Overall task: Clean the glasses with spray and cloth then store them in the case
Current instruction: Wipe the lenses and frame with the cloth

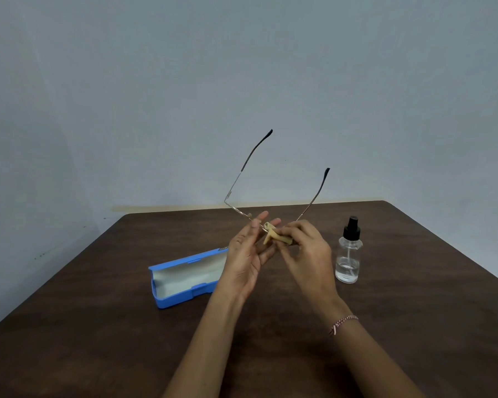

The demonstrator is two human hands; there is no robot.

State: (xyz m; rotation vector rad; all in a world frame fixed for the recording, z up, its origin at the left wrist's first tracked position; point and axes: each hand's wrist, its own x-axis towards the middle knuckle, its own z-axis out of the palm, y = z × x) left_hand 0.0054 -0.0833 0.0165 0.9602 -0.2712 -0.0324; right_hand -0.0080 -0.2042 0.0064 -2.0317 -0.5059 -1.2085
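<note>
Thin metal-framed glasses (243,168) are held above the table with both temples unfolded and pointing up and away. My left hand (249,251) supports the frame's left side, with its fingers mostly straight against the frame. My right hand (305,248) pinches a small yellow cloth (273,235) against the lens on the right side. The lenses are mostly hidden by my fingers and the cloth. An open blue glasses case (184,278) with a pale lining lies on the table to the left. A clear spray bottle (348,251) with a black nozzle stands upright to the right.
The dark brown wooden table (98,326) reaches to a plain grey wall (242,81) at the back. A red and white thread band sits on my right wrist (342,323).
</note>
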